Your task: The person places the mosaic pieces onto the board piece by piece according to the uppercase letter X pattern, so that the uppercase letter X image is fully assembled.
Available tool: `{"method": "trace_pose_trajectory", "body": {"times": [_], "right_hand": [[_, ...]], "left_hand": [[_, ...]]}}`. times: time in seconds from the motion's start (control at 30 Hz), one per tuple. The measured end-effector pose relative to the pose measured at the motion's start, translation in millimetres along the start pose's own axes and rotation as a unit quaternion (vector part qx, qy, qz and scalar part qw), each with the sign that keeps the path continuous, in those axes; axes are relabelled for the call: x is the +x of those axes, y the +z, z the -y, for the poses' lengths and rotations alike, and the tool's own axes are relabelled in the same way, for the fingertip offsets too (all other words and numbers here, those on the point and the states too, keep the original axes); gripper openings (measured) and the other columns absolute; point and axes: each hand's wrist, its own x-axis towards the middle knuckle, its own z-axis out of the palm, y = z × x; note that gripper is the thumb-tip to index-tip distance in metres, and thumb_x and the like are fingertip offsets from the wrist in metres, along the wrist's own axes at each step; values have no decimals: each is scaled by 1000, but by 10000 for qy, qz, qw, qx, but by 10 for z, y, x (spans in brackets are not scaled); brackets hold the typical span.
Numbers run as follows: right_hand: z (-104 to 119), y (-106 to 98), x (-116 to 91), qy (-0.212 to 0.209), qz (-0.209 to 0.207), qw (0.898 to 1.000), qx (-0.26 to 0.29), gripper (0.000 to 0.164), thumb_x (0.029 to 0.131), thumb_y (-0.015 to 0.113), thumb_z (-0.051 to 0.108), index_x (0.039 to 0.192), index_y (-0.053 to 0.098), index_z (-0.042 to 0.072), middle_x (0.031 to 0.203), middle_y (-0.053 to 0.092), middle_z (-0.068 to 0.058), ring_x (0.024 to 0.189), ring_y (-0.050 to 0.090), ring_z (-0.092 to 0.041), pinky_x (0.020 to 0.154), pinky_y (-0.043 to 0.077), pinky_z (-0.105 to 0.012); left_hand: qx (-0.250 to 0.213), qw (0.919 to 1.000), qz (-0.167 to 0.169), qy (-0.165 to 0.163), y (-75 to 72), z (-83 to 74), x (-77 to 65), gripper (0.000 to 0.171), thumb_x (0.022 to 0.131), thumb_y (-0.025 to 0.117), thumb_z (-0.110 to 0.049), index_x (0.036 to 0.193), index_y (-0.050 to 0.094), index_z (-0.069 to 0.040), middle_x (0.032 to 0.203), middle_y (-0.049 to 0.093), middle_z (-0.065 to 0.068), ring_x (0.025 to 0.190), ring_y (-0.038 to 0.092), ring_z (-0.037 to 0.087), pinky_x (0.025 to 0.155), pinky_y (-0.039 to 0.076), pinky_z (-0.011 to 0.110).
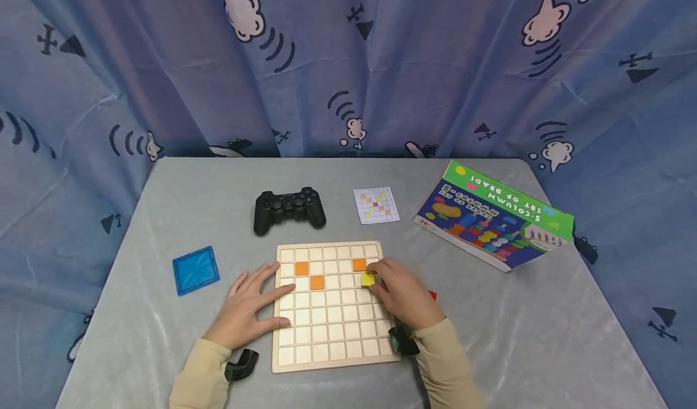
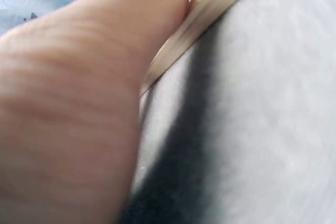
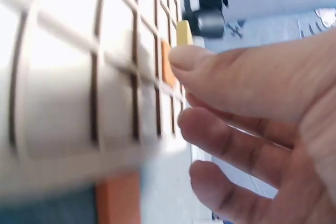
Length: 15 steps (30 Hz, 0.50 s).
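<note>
A pale wooden grid board (image 1: 328, 333) lies on the grey table. My left hand (image 1: 246, 312) rests spread at its left edge, fingers over the rim. Between thumb and fingers, my right hand (image 1: 407, 295) pinches a yellow square tile (image 1: 367, 279) over the board's upper right part. The right wrist view shows that yellow tile (image 3: 184, 33) at the thumb tip, near an orange tile (image 3: 168, 65). Orange tiles sit in cells at the upper left (image 1: 302, 268), just below that (image 1: 317, 282), and upper right (image 1: 359, 265). In the left wrist view, the left hand (image 2: 79, 87) is blurred against the board's side.
Behind the board are a black game controller (image 1: 290, 208) and a small printed pattern card (image 1: 376, 206). A blue square tray (image 1: 196, 270) lies left, a colourful toy box (image 1: 495, 215) right. Something red (image 1: 432, 295) peeks out beside the right hand. A patterned curtain (image 1: 310, 64) hangs behind.
</note>
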Motion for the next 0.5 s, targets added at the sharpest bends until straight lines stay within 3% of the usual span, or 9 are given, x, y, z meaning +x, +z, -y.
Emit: {"method": "trace_pose_trajectory", "body": {"times": [0.3,0.5], "right_hand": [[149,169,151,-172,322,9993,27,22,84,75,14,103,66,12,93,59,4,71,48,-5,65,48,-23],[149,233,199,-277,347,9990,22,20,84,75,14,102,66,12,96,59,4,73,48,-5,67,49,-23]], "left_hand": [[10,10000,-68,-67,-3,0,-8,72,77,62,-68,141,46,-39,157,27,-1,144,23,27,116,9,53],[-46,9967,-803,-92,-34,23,12,69,75,74,-53,136,54,-30,145,46,4,133,41,27,110,28,52]]}}
